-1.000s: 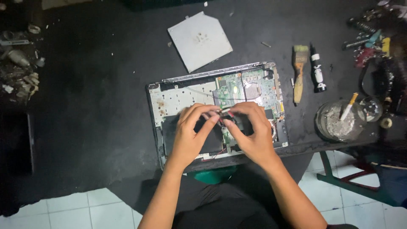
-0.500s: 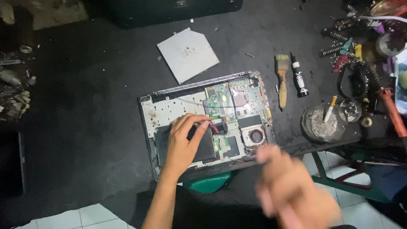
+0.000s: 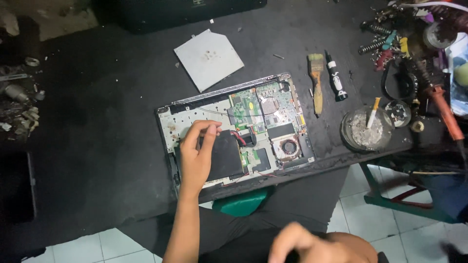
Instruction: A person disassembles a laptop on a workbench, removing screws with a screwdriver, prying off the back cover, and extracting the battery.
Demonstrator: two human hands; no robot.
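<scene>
Left hand on the opened laptop, right hand pulled back off the bench.

I have the laptop [image 3: 234,129] lying opened up near the bench's [image 3: 97,122] front edge, board and fan [image 3: 289,146] bared, and my left hand [image 3: 197,156] rests on the black battery pack [image 3: 225,156] in its lower left, fingers [image 3: 207,127] curled at the pack's top edge by the red wires (gripping or only touching, I cannot tell). I judge this the freeing of that pack; next calls for a steady lift clear of the wires. My left forearm runs straight up from below, wrist flat. My right hand [image 3: 312,246] hangs low over my lap, blurred, loosely curled; whether it holds anything I cannot tell. A brush [image 3: 316,83] lies right of the laptop, a grey plate [image 3: 208,59] behind it.
</scene>
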